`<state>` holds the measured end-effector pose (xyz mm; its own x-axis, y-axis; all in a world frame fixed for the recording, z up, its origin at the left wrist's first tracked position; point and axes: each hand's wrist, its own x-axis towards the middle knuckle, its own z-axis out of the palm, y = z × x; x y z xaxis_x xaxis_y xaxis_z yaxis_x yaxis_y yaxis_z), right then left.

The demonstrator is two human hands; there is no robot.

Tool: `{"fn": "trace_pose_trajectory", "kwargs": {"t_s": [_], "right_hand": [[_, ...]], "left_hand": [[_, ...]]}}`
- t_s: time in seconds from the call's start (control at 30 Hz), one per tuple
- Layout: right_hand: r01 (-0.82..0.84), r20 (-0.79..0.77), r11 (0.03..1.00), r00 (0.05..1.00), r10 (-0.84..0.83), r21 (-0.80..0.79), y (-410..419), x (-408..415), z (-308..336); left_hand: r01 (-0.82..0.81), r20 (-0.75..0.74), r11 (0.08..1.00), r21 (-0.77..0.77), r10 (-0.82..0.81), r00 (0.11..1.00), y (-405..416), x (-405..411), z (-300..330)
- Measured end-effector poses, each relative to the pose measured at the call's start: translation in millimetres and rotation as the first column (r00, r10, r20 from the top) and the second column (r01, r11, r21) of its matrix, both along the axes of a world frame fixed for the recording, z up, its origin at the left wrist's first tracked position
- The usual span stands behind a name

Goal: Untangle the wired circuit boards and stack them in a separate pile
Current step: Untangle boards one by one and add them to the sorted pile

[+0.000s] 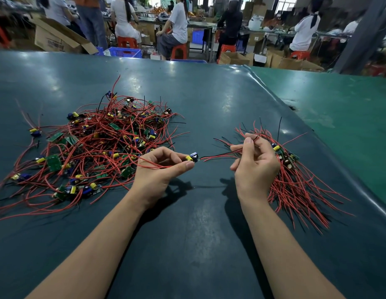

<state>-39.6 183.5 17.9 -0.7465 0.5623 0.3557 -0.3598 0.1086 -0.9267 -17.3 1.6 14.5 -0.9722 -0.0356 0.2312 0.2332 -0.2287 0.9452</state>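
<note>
A tangled heap of small green circuit boards with red and black wires (97,143) lies on the left of the dark table (198,223). My left hand (157,169) pinches one circuit board (193,158) with a yellow capacitor and a blue part, lifted between the two piles. Its red and black wires (218,156) run right to my right hand (255,162), which pinches them between thumb and fingers. Behind and right of that hand lies the sorted pile of boards (289,169), wires fanning toward me.
The table's dark mat ends at a raised seam (274,93) on the right, with a green surface (338,104) beyond. Across the aisle, several people sit on orange stools (179,50) among cardboard boxes and blue crates (125,52).
</note>
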Motion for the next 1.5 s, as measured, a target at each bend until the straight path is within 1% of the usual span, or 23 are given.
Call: {"fn": "trace_pose_trajectory", "kwargs": {"t_s": [0.03, 0.07, 0.13, 0.2, 0.23, 0.27, 0.3, 0.37, 0.4, 0.47, 0.53, 0.6, 0.67, 0.73, 0.83, 0.93, 1.03, 1.13, 1.27, 1.33, 1.4, 1.43, 1.5], "right_hand": [[0.035, -0.01, 0.997, 0.999, -0.035, 0.071, -0.5, 0.2, -1.3], [0.039, -0.004, 0.996, 0.999, -0.039, 0.076, -1.9, 0.5, -1.8], [-0.047, 0.038, 0.998, 0.998, 0.049, -0.051, -5.8, 2.0, 0.5], [-0.2, 0.071, 0.944, 0.972, 0.226, -0.263, -8.2, 2.5, 4.1], [-0.281, 0.103, 0.896, 0.937, 0.333, -0.344, -8.3, 3.1, 5.8], [-0.355, 0.152, 0.854, 0.887, 0.437, -0.381, -8.8, 4.2, 6.2], [-0.428, 0.212, 0.82, 0.823, 0.528, -0.379, -11.6, 6.8, 6.3], [-0.576, 0.29, 0.755, 0.699, 0.654, -0.313, -19.9, 14.1, 3.1], [-0.612, 0.304, 0.739, 0.674, 0.673, -0.28, -23.9, 16.3, 0.9], [-0.595, 0.299, 0.753, 0.692, 0.658, -0.28, -28.4, 16.9, -0.1], [-0.541, 0.273, 0.758, 0.716, 0.642, -0.364, -24.8, 14.3, 2.6], [-0.534, 0.253, 0.736, 0.71, 0.658, -0.416, -19.1, 11.9, 5.5], [-0.544, 0.258, 0.734, 0.702, 0.664, -0.406, -17.6, 12.4, 5.8], [-0.534, 0.263, 0.754, 0.719, 0.643, -0.383, -19.1, 12.2, 3.8], [-0.474, 0.229, 0.801, 0.789, 0.571, -0.366, -17.5, 9.5, 5.7], [-0.372, 0.175, 0.856, 0.874, 0.453, -0.358, -9.6, 5.4, 8.5], [-0.261, 0.132, 0.877, 0.932, 0.338, -0.403, 0.7, 1.5, 11.1], [-0.166, 0.09, 0.872, 0.969, 0.231, -0.46, 9.7, -1.2, 12.7], [-0.122, 0.035, 0.903, 0.988, 0.15, -0.412, 6.8, 0.6, 12.5], [-0.093, 0.036, 0.896, 0.992, 0.121, -0.435, 6.9, 0.2, 12.2], [-0.07, 0.082, 0.883, 0.989, 0.122, -0.463, 7.3, -0.4, 9.8], [-0.077, 0.115, 0.891, 0.983, 0.143, -0.447, 5.6, 0.4, 8.4], [-0.104, 0.16, 0.912, 0.97, 0.181, -0.397, -0.2, 1.8, 5.4]], "left_hand": [[-0.004, 0.001, 1.0, 0.007, 0.004, 1.0, -0.4, 0.0, -0.5], [-0.007, 0.002, 1.0, 0.011, 0.007, 1.0, -0.6, 0.0, -0.9], [-0.012, 0.001, 1.0, 0.026, 0.012, 1.0, -1.3, -0.8, -1.4], [-0.059, 0.0, 0.995, 0.082, 0.06, 0.998, -2.6, -3.4, -1.7], [-0.096, 0.002, 0.988, 0.119, 0.096, 0.995, -3.5, -5.1, -2.0], [-0.126, 0.004, 0.981, 0.146, 0.127, 0.992, -4.1, -6.5, -2.3], [-0.141, 0.002, 0.978, 0.155, 0.142, 0.99, -4.4, -7.0, -2.8], [-0.113, -0.012, 0.987, 0.116, 0.115, 0.993, -3.2, -6.2, -4.1], [-0.083, -0.024, 0.994, 0.07, 0.085, 0.996, -2.0, -5.2, -4.8], [-0.05, -0.028, 0.999, -0.011, 0.05, 0.998, -0.7, -3.9, -5.6], [-0.045, -0.015, 0.999, -0.029, 0.044, 0.999, -1.5, -3.6, -5.0], [-0.034, -0.016, 0.998, -0.044, 0.034, 0.999, -1.6, -3.5, -4.0], [-0.02, -0.021, 0.998, -0.066, 0.018, 1.0, -0.9, -2.4, -3.2], [-0.016, -0.02, 0.998, -0.061, 0.015, 1.0, -0.3, -1.6, -2.8], [-0.031, -0.017, 0.999, -0.033, 0.031, 0.999, 1.1, -1.6, -1.8], [-0.032, -0.03, 0.999, -0.015, 0.032, 0.999, 1.3, -1.3, -2.1], [-0.031, -0.047, 0.999, -0.006, 0.031, 0.998, -1.3, -2.1, -2.5], [-0.037, -0.066, 0.999, 0.03, 0.038, 0.997, -4.0, -3.5, -3.7], [-0.04, -0.064, 0.996, 0.083, 0.045, 0.997, -2.9, -5.8, -3.9], [-0.07, -0.034, 0.982, 0.175, 0.077, 0.996, -3.9, -7.1, -1.5], [-0.107, 0.013, 0.942, 0.319, 0.108, 0.994, -7.0, -9.3, 2.0], [-0.117, 0.031, 0.922, 0.369, 0.114, 0.993, -8.6, -10.1, 4.2], [-0.111, 0.049, 0.903, 0.415, 0.1, 0.994, -9.2, -9.4, 8.4]]}}
